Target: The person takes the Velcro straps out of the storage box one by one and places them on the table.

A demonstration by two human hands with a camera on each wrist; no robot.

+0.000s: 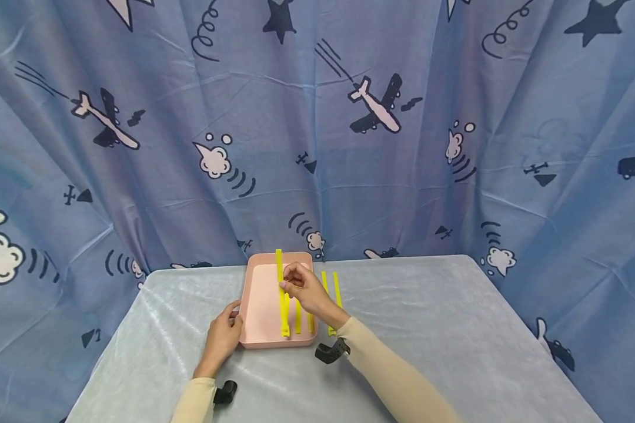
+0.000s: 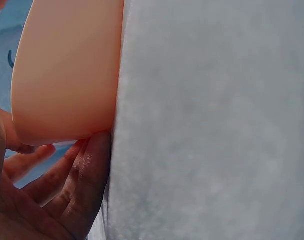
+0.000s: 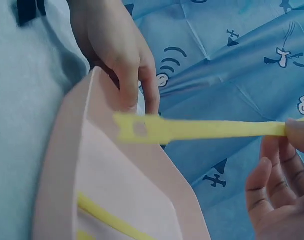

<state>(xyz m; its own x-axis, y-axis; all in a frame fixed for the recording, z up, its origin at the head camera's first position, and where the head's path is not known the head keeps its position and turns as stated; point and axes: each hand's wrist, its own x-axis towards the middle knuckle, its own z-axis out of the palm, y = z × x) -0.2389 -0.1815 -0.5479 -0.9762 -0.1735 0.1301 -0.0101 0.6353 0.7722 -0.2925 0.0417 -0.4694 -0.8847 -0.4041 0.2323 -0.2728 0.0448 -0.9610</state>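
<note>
My right hand point(image 1: 304, 289) pinches a yellow hook-and-loop cable tie point(image 1: 283, 311) between thumb and fingers, above the pink tray point(image 1: 261, 339). In the right wrist view the tie point(image 3: 191, 130) stretches out sideways from the fingertips, its slotted head at the far end over the tray. More yellow ties point(image 1: 298, 320) lie inside the tray at its right side. With my left hand point(image 1: 224, 336) I hold the tray's left wall near the front corner. The left wrist view has those fingers point(image 2: 89, 172) against the tray's outer wall, low by the cloth.
Two further yellow ties point(image 1: 337, 288) lie on the table just right of the tray, partly behind my right wrist. A pale grey cloth point(image 1: 428, 329) covers the table. Behind its back edge hangs a blue patterned curtain point(image 1: 264, 117).
</note>
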